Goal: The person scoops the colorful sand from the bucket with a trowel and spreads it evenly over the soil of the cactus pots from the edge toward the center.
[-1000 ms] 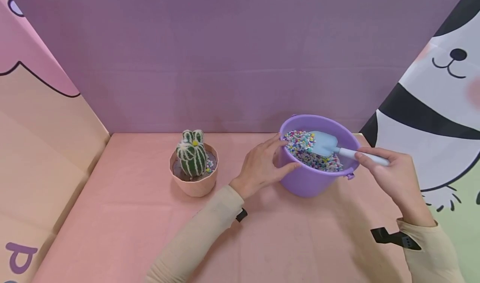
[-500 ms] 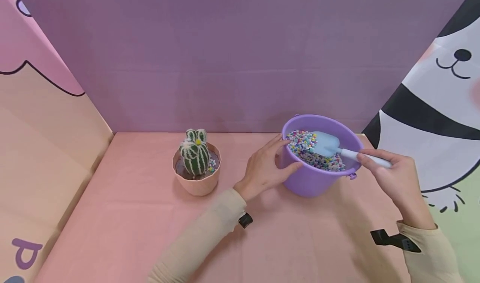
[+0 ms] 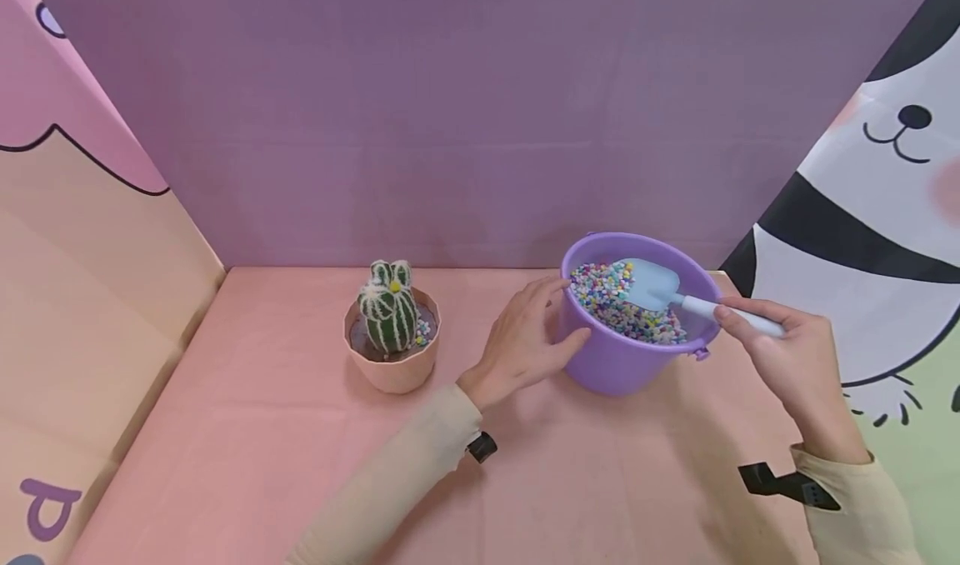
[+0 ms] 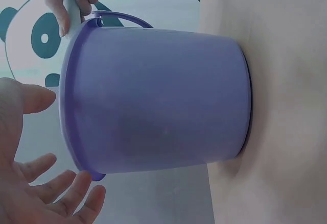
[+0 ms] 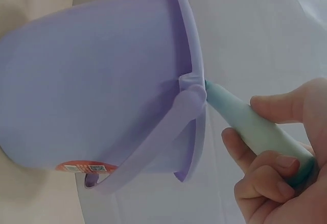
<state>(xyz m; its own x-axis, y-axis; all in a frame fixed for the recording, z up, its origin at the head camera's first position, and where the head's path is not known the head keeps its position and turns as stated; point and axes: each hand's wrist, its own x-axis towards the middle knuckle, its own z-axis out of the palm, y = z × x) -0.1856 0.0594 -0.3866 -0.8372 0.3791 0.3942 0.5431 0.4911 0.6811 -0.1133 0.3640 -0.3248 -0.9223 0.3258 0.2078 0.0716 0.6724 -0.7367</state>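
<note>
A purple bucket (image 3: 615, 369) stands upright on the table with many small coloured beads (image 3: 637, 319) inside. My right hand (image 3: 795, 352) grips the white handle of a light-blue toy shovel (image 3: 652, 284), whose blade lies over the beads with a heap of them at its tip. In the right wrist view, thumb and fingers wrap round the handle (image 5: 255, 124). My left hand (image 3: 521, 344) is at the bucket's left side, fingers spread and straight, fingertips right at the rim. Seen from the left wrist, its thumb (image 4: 38, 99) stands off the rim and the palm holds nothing.
Left of the bucket stands a peach pot (image 3: 393, 375) with a green-and-white cactus (image 3: 390, 319) and a few beads (image 3: 423, 332) on its fill. The bucket's purple handle (image 5: 153, 142) hangs down on its right. A purple backdrop (image 3: 465, 115) rises behind the pink table (image 3: 247, 432).
My left hand has drawn back slightly leftward, its thumb and fingertips coming off the inside of the rim. The right hand and shovel stay nearly still.
</note>
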